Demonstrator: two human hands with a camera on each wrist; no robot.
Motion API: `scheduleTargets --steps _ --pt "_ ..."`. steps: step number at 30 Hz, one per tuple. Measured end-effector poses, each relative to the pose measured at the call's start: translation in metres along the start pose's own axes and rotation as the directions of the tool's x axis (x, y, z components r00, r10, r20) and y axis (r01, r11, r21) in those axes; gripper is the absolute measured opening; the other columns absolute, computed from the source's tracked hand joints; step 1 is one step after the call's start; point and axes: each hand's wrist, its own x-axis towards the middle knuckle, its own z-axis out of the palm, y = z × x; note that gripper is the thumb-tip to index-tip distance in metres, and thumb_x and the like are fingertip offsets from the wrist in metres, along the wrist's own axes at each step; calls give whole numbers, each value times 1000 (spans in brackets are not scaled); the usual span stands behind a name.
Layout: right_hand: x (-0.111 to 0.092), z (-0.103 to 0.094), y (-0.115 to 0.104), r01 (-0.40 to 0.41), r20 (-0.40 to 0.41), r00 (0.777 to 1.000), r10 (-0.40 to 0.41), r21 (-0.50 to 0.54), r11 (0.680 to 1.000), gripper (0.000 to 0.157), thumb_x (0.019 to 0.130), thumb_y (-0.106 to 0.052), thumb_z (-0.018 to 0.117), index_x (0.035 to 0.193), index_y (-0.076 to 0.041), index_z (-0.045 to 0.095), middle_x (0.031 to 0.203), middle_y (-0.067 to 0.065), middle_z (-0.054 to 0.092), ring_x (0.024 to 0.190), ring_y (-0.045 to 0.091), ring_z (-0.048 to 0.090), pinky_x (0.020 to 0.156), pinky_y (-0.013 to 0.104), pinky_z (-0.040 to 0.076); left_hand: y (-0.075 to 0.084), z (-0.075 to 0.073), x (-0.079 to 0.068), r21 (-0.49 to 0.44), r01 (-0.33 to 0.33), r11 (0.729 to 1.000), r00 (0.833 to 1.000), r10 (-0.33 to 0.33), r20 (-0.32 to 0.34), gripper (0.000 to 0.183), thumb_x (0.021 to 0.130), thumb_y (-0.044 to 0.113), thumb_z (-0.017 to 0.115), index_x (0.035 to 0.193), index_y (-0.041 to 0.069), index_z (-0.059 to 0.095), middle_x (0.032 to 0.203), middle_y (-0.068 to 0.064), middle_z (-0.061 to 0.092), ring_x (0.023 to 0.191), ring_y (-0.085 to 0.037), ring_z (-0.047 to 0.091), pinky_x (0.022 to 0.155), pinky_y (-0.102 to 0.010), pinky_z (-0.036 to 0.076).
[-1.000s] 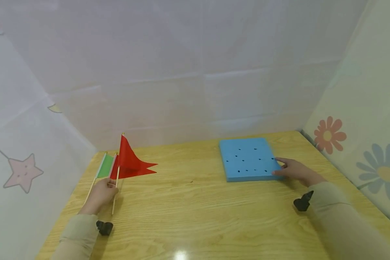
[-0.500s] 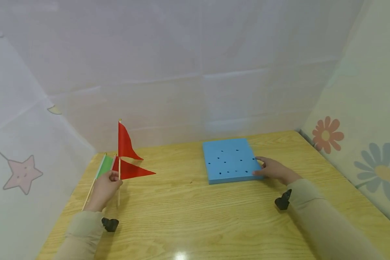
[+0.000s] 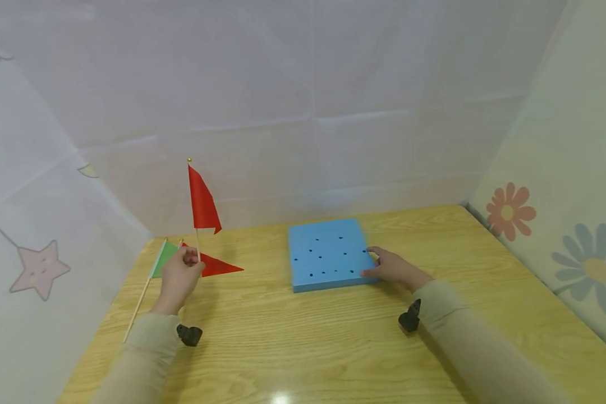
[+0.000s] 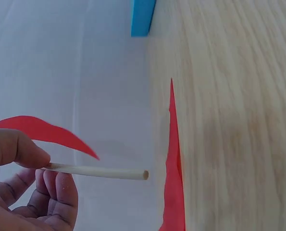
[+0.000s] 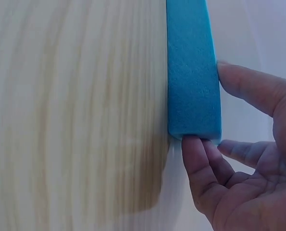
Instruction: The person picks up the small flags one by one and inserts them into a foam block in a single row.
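Note:
A red flag (image 3: 202, 199) stands upright above the table, its thin wooden stick (image 4: 104, 173) pinched between the thumb and fingers of my left hand (image 3: 179, 279). The stick's lower end points free in the left wrist view. Behind that hand lie a second red flag (image 3: 219, 266) and a green flag (image 3: 163, 255), both partly hidden. A blue foam board (image 3: 328, 252) with several small holes lies flat on the table. My right hand (image 3: 396, 268) touches its right end; the fingers press on the side and the thumb (image 5: 243, 84) rests on the top face.
The wooden table (image 3: 283, 342) ends at a pale cloth wall (image 3: 262, 129) at the back. Patterned side walls stand left and right, with a red flower (image 3: 506, 211) printed on the right one. Wrist cameras (image 3: 189, 335) are strapped on both sleeves.
The left hand has raised the red flag off the table and moved it slightly right. The blue foam board has slid left across the table along with the right hand.

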Motion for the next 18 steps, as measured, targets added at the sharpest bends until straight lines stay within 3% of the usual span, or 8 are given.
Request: scheduleTargets --steps 9,18 --pt "5 17 -15 8 -4 1000 -8 5 1000 86 93 -26 79 156 8 32 118 23 58 103 32 56 88 49 48 18 18 8 -76 -44 996 999 41 -32 30 98 6 54 127 -2 57 111 -15 59 98 -27 55 69 -23 46" --pt "3 28 -31 39 -7 999 -38 22 999 86 94 -29 77 156 8 31 102 15 55 84 24 51 74 39 43 40 54 20 -195 -146 970 989 138 -54 25 97 4 56 122 0 59 110 -15 60 99 -27 58 80 -25 48"
